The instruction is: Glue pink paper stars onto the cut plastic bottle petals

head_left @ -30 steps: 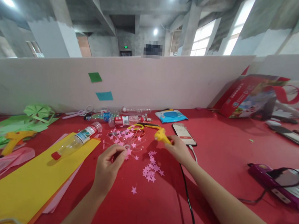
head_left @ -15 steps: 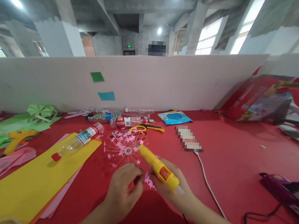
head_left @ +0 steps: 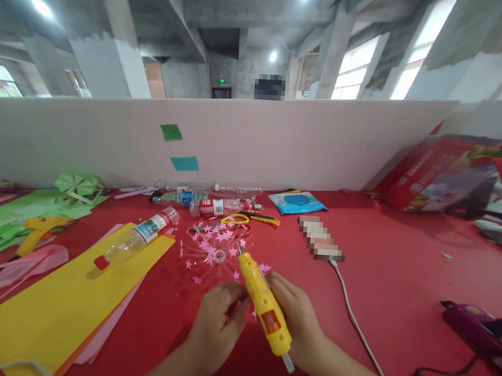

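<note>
A yellow glue gun point(head_left: 264, 308) with a clear glue stick at its rear is held in my right hand point(head_left: 300, 321), its metal tip pointing up and away. Close to its left side is my left hand point(head_left: 217, 322), fingers curled and thumb pressed toward them; whatever they pinch is too small to make out. Just beyond the hands lies a clear plastic piece point(head_left: 219, 256) with thin spread strips and pink stars point(head_left: 211, 258) on it. More pink stars point(head_left: 265, 268) show beside the gun.
A plastic bottle point(head_left: 131, 243) lies on yellow paper point(head_left: 66, 296) at left. Scissors point(head_left: 235, 219), a cutter point(head_left: 266, 218), more bottles point(head_left: 213, 207) and a wipes pack point(head_left: 297, 203) lie behind. A white cable point(head_left: 349, 307) and purple tool point(head_left: 476, 326) are at right.
The glue gun has turned more upright, its rear end swinging left and toward me. My left hand has shifted slightly right, closer to the gun. The view has moved a little.
</note>
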`<state>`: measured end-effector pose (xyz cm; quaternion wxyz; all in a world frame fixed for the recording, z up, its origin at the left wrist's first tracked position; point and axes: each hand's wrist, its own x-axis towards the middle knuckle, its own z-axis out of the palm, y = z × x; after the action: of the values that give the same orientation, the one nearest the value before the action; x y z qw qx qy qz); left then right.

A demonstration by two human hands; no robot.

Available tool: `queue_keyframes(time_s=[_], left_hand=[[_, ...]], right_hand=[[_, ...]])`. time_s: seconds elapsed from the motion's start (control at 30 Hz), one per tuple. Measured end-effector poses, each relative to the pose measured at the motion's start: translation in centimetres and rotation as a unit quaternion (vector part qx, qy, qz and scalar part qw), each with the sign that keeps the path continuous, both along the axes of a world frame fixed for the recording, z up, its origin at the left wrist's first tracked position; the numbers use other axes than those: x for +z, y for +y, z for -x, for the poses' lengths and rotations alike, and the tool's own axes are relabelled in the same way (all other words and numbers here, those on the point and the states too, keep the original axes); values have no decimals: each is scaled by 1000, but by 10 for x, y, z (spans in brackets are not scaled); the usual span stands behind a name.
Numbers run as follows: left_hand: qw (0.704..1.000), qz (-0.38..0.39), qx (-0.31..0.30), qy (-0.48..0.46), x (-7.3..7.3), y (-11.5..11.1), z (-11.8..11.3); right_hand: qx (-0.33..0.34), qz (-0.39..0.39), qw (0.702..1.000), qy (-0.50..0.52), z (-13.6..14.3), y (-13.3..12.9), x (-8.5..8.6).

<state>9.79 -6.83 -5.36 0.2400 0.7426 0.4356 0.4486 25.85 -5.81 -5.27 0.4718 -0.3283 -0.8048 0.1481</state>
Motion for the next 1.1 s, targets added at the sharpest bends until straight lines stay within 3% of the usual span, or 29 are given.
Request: queue_keyframes(time_s=[0.17,0.27,0.37,0.47,0.7,0.87,1.1], left_hand=[[999,30,-7,-13,1,1,1],[1000,4,2,17,-3,2,2],[998,-22,1,51,-5,2,3],[997,-36,-4,62,-3,1,4],[997,68,-23,-32,8,-3,-1],[996,73,-24,-38,9,-4,-4],[986,36,107,-125,14,7,14]], right_hand=[[42,16,999,-16,1,0,-3],[11,42,999,15,1,-1,-5],[-23,97,994,49,0,0,-4],[1,173,983,68,0,1,-3],[-33,233,967,98,-1,0,-16],[-36,242,963,118,0,-3,-10],[13,276,945,176,-4,-7,12]])
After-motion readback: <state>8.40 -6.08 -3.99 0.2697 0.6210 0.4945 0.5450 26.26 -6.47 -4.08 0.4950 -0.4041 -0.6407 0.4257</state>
